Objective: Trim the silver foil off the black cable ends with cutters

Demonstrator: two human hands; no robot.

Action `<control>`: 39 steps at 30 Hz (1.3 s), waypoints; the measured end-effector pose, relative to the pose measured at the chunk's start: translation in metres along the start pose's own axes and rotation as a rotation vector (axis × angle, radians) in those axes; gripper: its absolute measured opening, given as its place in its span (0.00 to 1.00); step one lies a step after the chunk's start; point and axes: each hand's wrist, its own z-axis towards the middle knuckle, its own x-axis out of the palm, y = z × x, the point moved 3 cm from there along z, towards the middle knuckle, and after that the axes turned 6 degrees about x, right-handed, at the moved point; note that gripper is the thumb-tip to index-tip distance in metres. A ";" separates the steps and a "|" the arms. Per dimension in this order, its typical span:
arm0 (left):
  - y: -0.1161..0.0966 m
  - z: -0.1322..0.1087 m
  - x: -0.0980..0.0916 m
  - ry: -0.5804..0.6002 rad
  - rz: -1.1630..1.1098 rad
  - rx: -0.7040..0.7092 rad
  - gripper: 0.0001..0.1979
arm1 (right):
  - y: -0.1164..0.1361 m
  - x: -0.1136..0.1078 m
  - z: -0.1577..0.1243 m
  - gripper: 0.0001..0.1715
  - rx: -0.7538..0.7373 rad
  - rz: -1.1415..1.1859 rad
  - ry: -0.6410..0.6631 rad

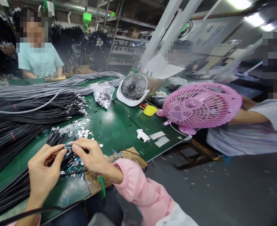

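Observation:
Over the near edge of the green table, my left hand (44, 166) and my right hand (90, 153) meet fingertip to fingertip. Both pinch thin blue and red wires (67, 147) at the end of a cable; the fingers hide most of it. Just beyond them lie black cables (57, 133) with stripped, silvery ends. Scraps of foil (83, 131) and bits of blue insulation (76, 164) are strewn around and below my hands. A wooden board (94, 182) sits under my right wrist, with a green-handled tool (102, 186) at its front edge.
Bundles of black cable (30, 117) and grey cable (34, 89) cover the table's left side. A plastic bag (103, 94), a white fan (132, 89), a yellow object (150, 110) and a pink fan (194, 105) stand farther back. Co-workers sit across and at right.

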 end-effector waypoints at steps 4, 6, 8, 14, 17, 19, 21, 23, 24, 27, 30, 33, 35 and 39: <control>-0.001 -0.001 0.001 0.002 0.034 0.030 0.06 | 0.001 -0.001 0.000 0.13 0.007 0.017 0.014; 0.000 -0.002 0.002 -0.002 0.052 0.044 0.05 | 0.000 -0.001 0.000 0.13 0.020 0.007 0.001; 0.000 -0.003 0.003 -0.004 0.089 0.064 0.06 | 0.000 0.000 0.000 0.12 0.028 -0.007 -0.035; 0.001 -0.007 -0.002 -0.082 0.230 0.077 0.06 | 0.001 0.001 -0.003 0.11 0.001 -0.069 -0.155; 0.000 -0.003 -0.003 -0.015 0.179 0.076 0.07 | 0.002 0.001 -0.004 0.11 0.004 -0.089 -0.163; -0.002 0.003 -0.003 0.060 0.129 0.058 0.09 | 0.002 0.000 -0.006 0.11 -0.004 -0.086 -0.164; -0.005 0.009 -0.002 0.160 0.067 0.022 0.13 | 0.002 0.000 -0.006 0.12 -0.014 -0.077 -0.166; -0.007 0.015 -0.001 0.265 0.002 -0.029 0.19 | 0.002 0.000 -0.007 0.12 -0.030 -0.065 -0.154; -0.008 0.016 0.000 0.314 -0.028 -0.057 0.21 | 0.002 -0.001 -0.007 0.13 -0.041 -0.058 -0.140; -0.005 0.018 0.001 0.435 -0.103 -0.143 0.27 | 0.001 -0.001 -0.006 0.13 -0.067 -0.025 -0.077; 0.000 0.017 0.001 0.482 -0.144 -0.196 0.30 | 0.000 -0.002 -0.004 0.13 -0.046 0.011 -0.014; 0.001 0.015 0.001 0.446 -0.134 -0.194 0.26 | 0.001 -0.003 -0.002 0.11 0.055 0.033 -0.004; 0.000 0.013 0.001 0.405 -0.114 -0.173 0.22 | 0.002 -0.004 0.000 0.08 0.124 0.042 -0.018; -0.003 0.011 0.004 0.341 -0.074 -0.113 0.14 | 0.005 -0.005 0.004 0.10 0.094 0.079 -0.011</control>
